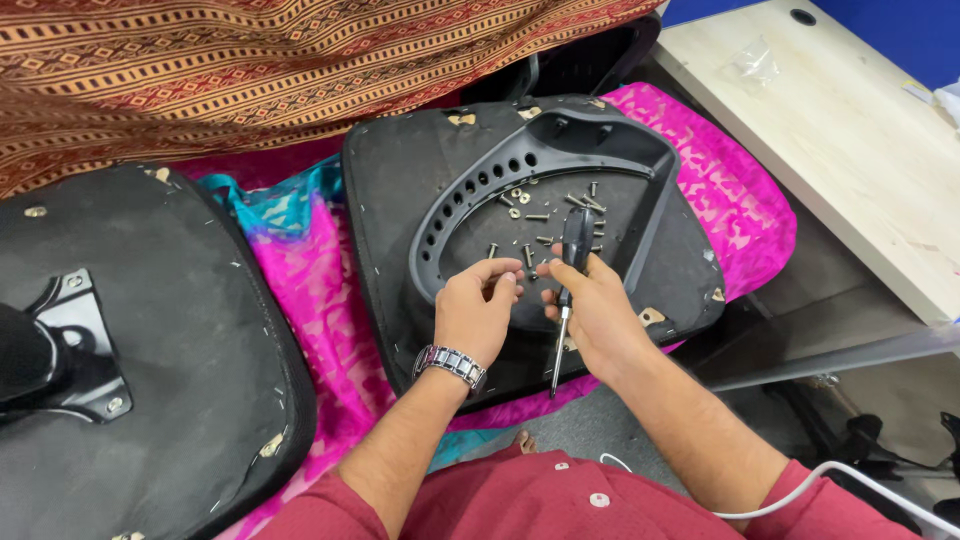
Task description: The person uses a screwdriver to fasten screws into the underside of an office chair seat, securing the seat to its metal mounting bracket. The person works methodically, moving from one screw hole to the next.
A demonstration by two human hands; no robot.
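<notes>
My right hand (597, 308) grips a black-handled screwdriver (574, 248), handle up and metal shaft pointing down toward me. My left hand (476, 305), with a metal watch on the wrist, has its fingertips pinched together just left of the right hand; whether a screw is between them I cannot tell. Both hands hover over an upturned black chair seat (395, 200) with a black curved plastic bracket (590, 135) lying on it. Several loose screws and washers (545, 215) are scattered on the seat inside the bracket's loop.
A second upturned black seat (170, 330) with a metal mounting plate (85, 350) lies at the left. Pink cloth (320, 300) and a patterned brown cloth (250, 60) lie under and behind. A light wooden tabletop (850, 140) stands at the right. A white cable (850, 480) runs near my right elbow.
</notes>
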